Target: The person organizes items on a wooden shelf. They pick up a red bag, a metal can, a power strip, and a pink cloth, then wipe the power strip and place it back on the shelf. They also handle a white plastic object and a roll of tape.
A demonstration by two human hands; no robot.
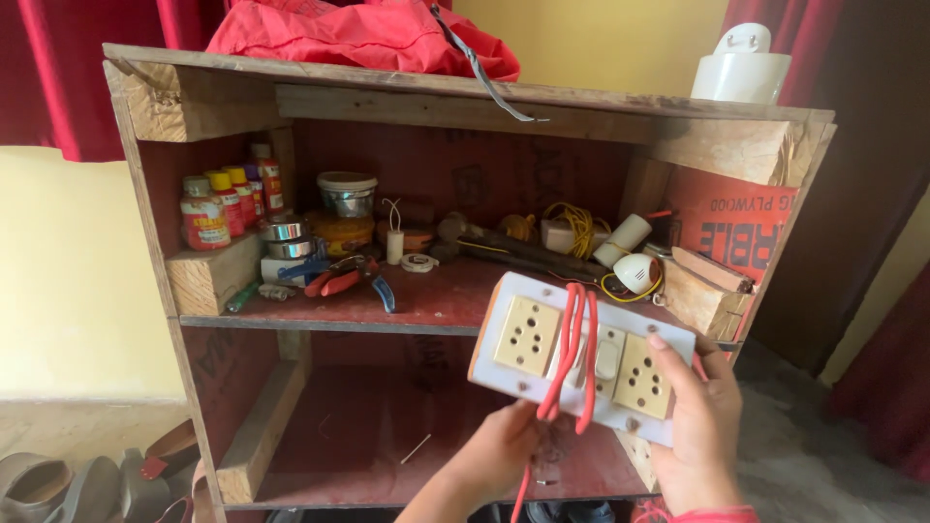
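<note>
A white switchboard point(579, 356) with two cream sockets and switches is held up in front of a wooden shelf unit point(455, 97). Red wires point(572, 358) loop over its face and hang down below it. My left hand point(499, 450) grips the board's lower edge and the red wires from underneath. My right hand point(702, 426) holds the board's right end, with fingers resting over the right socket.
The middle shelf point(426, 305) carries small bottles point(228, 203), tape rolls point(281, 240), red-handled pliers point(339, 279), a hammer point(504, 247), yellow wire point(579, 225) and wood blocks point(702, 286). On top lie a red bag point(358, 34) and a white lamp holder point(741, 66). Sandals point(77, 484) lie on the floor at left.
</note>
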